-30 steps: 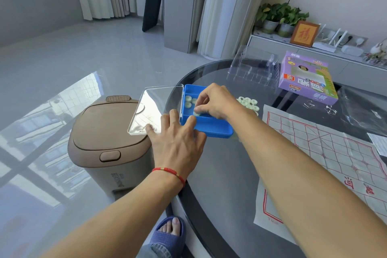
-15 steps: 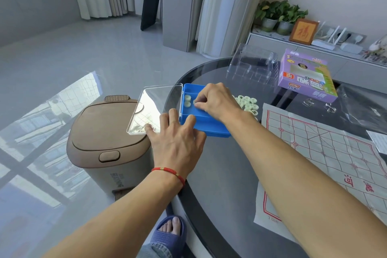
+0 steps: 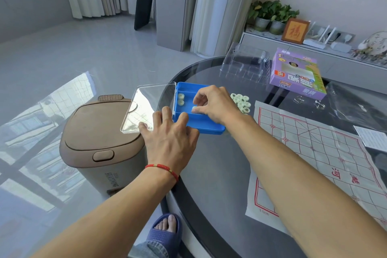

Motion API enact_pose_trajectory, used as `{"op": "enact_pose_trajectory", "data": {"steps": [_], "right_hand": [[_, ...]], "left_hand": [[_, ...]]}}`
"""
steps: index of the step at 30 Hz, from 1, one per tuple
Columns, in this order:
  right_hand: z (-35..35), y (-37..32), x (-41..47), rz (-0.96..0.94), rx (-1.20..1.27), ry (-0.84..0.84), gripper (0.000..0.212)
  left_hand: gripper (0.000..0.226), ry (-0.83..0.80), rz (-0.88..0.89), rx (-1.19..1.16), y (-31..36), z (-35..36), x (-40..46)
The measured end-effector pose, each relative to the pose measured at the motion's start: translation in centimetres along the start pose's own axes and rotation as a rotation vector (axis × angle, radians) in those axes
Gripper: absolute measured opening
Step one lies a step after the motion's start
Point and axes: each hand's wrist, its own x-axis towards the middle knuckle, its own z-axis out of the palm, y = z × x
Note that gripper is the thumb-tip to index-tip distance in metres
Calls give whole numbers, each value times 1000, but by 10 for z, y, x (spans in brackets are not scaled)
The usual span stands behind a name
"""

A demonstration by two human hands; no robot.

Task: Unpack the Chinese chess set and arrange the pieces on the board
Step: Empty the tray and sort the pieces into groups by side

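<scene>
A blue plastic case (image 3: 206, 126) lies open on the dark glass table, its clear lid (image 3: 146, 107) folded out to the left past the table's edge. My left hand (image 3: 169, 134) presses flat on the case's near left corner and the lid. My right hand (image 3: 215, 103) reaches into the case and pinches pale green chess pieces (image 3: 195, 109). Two more pieces (image 3: 181, 99) stand at the case's left end. A pile of pale pieces (image 3: 241, 100) lies on the table right of the case. The paper board (image 3: 326, 159) with red lines is spread at the right.
A purple game box (image 3: 297, 75) and a clear plastic insert (image 3: 244, 65) sit at the table's far side. Two metal ring puzzles (image 3: 307, 101) and a clear bag (image 3: 356, 102) lie beyond the board. A brown bin (image 3: 94, 138) stands on the floor left of the table.
My right hand has shifted slightly inside the case, fingers closing on pieces near its middle. My left hand has stayed on the case and lid.
</scene>
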Motion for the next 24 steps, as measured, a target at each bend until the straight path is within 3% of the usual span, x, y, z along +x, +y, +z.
{"op": "enact_pose_trajectory", "data": {"steps": [7, 16, 24], "right_hand": [[-6, 5, -3, 11, -19, -38, 26], [-12, 6, 3, -43, -42, -50, 9], [-64, 41, 12, 135, 144, 304, 4]], "left_hand": [[18, 13, 0, 1, 0, 0, 0], [17, 7, -16, 1, 0, -1, 0], [18, -24, -47, 19, 1, -5, 0]]}}
